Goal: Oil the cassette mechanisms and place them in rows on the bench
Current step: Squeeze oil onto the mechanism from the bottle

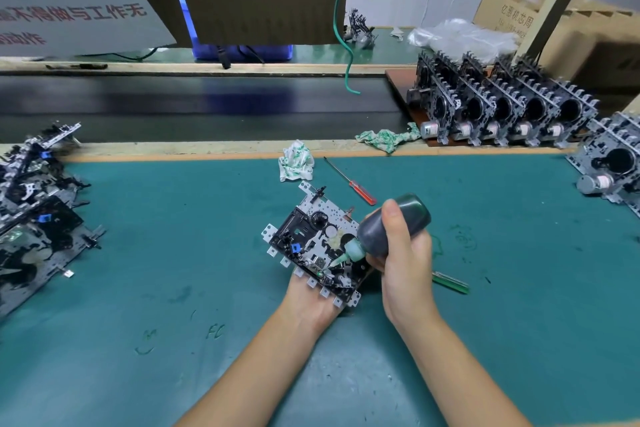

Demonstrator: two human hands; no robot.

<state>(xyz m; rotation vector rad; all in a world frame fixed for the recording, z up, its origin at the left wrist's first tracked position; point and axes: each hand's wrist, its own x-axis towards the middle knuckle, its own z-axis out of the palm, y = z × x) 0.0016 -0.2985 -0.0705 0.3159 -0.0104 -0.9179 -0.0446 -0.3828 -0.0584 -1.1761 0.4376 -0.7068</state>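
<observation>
Right hand (403, 263) grips one oil bottle (394, 227), left hand (311, 302) cradles one cassette mechanism (311, 243), grip unclear.

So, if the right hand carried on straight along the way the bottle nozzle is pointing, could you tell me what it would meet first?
The right hand tips the oil bottle down and to the left, so its nozzle would first meet the cassette mechanism held by the left hand. The tip looks almost on it already, though depth is unclear.

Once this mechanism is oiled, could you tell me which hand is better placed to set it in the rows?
Probably the left hand: it already holds the mechanism, while the right hand grips the oil bottle.
</observation>
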